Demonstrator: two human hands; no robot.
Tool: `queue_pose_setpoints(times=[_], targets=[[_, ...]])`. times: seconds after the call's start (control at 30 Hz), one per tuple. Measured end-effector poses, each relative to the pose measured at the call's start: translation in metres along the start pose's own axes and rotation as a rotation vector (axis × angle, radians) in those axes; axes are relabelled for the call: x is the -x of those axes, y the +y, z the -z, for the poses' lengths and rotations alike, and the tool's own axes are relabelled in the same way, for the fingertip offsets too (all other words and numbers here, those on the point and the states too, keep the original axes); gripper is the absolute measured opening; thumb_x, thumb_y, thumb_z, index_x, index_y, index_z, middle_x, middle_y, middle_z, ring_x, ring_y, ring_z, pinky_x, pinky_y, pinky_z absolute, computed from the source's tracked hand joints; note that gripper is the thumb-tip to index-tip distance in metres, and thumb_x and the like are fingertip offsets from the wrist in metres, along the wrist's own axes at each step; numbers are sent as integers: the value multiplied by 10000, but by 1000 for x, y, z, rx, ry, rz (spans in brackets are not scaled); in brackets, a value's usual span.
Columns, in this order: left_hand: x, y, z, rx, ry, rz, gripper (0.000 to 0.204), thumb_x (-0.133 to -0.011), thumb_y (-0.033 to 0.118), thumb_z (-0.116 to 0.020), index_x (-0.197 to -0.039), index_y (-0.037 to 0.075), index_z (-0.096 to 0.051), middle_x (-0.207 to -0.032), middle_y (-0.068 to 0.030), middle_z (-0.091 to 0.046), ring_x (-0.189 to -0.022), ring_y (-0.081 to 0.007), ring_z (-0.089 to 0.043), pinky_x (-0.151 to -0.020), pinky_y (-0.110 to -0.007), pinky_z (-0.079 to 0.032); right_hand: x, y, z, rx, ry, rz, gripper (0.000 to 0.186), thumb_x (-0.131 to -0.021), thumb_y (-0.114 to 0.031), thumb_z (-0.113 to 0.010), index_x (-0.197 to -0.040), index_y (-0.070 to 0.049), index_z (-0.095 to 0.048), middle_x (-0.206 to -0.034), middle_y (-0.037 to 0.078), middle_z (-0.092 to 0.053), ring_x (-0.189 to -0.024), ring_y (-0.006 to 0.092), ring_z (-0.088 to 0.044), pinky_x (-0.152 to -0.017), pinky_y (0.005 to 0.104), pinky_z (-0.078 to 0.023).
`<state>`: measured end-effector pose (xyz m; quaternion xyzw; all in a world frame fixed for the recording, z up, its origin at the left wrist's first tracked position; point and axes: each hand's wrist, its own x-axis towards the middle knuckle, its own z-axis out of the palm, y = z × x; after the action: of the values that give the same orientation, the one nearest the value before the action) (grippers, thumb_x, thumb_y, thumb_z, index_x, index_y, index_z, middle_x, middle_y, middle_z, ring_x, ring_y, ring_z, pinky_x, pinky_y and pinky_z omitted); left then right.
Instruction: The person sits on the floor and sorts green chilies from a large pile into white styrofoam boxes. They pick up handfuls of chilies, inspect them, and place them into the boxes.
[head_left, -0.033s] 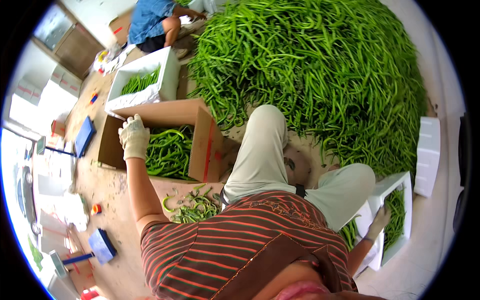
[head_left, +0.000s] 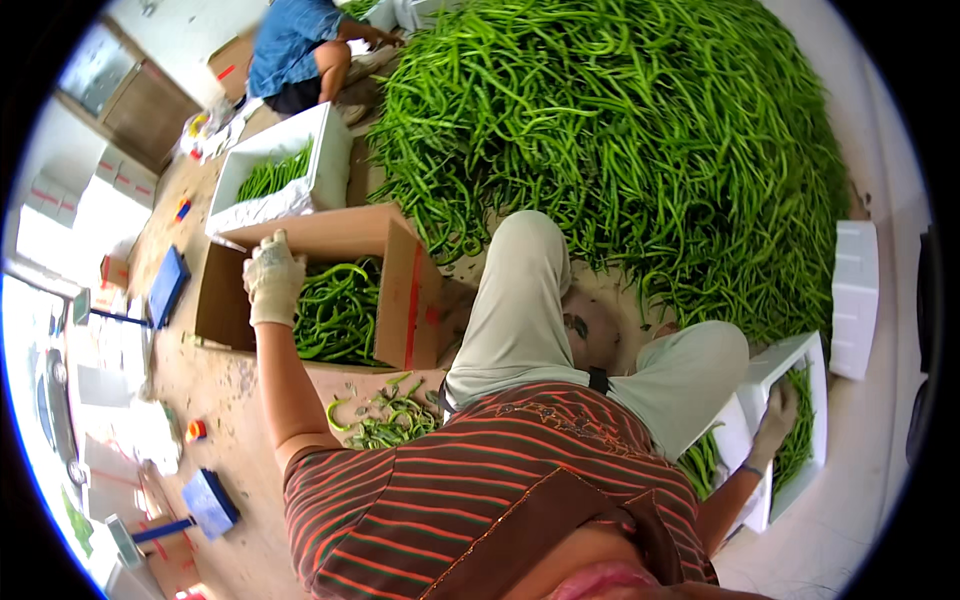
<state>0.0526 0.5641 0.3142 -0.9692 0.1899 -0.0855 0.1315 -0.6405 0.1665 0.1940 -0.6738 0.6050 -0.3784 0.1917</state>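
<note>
My left hand [head_left: 273,280], in a pale work glove, is over the left part of an open cardboard box [head_left: 345,232]. Its fingers are slightly bent and apart, and nothing shows in them. Long green peppers [head_left: 340,310] lie in the right part of that box. At my right side, my gloved right hand [head_left: 776,425] reaches into a white foam box [head_left: 820,420], against the green peppers [head_left: 797,440] there. Its fingertips are partly hidden, so whether it grips any cannot be made out.
A large heap of green peppers [head_left: 620,130] spreads ahead. Another white foam box [head_left: 335,160] with peppers stands beyond the cardboard box. A person in blue [head_left: 295,50] crouches at the far left. Blue platform scales [head_left: 170,287] and loose peppers [head_left: 395,415] are on the floor.
The left hand's fingers look more bent than before. My right hand has shifted up and slightly right within the foam box. The view has tilted slightly.
</note>
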Motion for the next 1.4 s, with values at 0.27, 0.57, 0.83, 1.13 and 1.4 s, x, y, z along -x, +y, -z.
queue_pose_setpoints(times=[0.27,0.57,0.83,1.13,1.4], targets=[[18,174,28,468,-300,-508,497,-860,389,-694,-1295,172,-591,-1079,-87,-714,-1007,-319,-675,-879,-426,-523,18,-389,32,221,-664,1023,214,-792,-63,-642,-998,-5,-653,-904,146,-691,-773,282,-678,-673,335,-541],[-17,313,-16,349,-474,-842,550,-868,494,-630,-1297,153,-583,-1218,-162,-656,-1144,-334,-616,-949,-442,-489,14,-442,6,541,-637,1159,248,-780,-162,-669,-995,-39,-657,-859,84,-678,-749,250,-663,-624,358,-510],[-86,410,-107,1006,-657,-670,568,-872,295,-706,-1305,-35,-545,-1228,-180,-647,-1116,-282,-633,-937,-350,-495,-80,-399,-29,378,-580,973,252,-840,-188,-663,-1050,-49,-660,-958,78,-700,-817,236,-679,-687,364,-492],[-193,573,-216,1862,-654,269,594,-858,173,-703,-1366,-50,-489,-1155,-110,-634,-917,-185,-602,-773,-308,-496,-178,-249,-351,-59,-1141,425,325,-906,-162,-569,-1188,-3,-576,-1148,166,-647,-1051,346,-622,-914,407,-495],[-212,587,-182,966,-449,-230,522,-785,374,-642,-1168,20,-620,-1121,-238,-662,-1080,-406,-613,-943,-455,-490,-206,-199,-574,-361,-1009,51,420,-885,-49,-514,-1294,43,-493,-1293,203,-592,-1197,303,-584,-1053,372,-440]])
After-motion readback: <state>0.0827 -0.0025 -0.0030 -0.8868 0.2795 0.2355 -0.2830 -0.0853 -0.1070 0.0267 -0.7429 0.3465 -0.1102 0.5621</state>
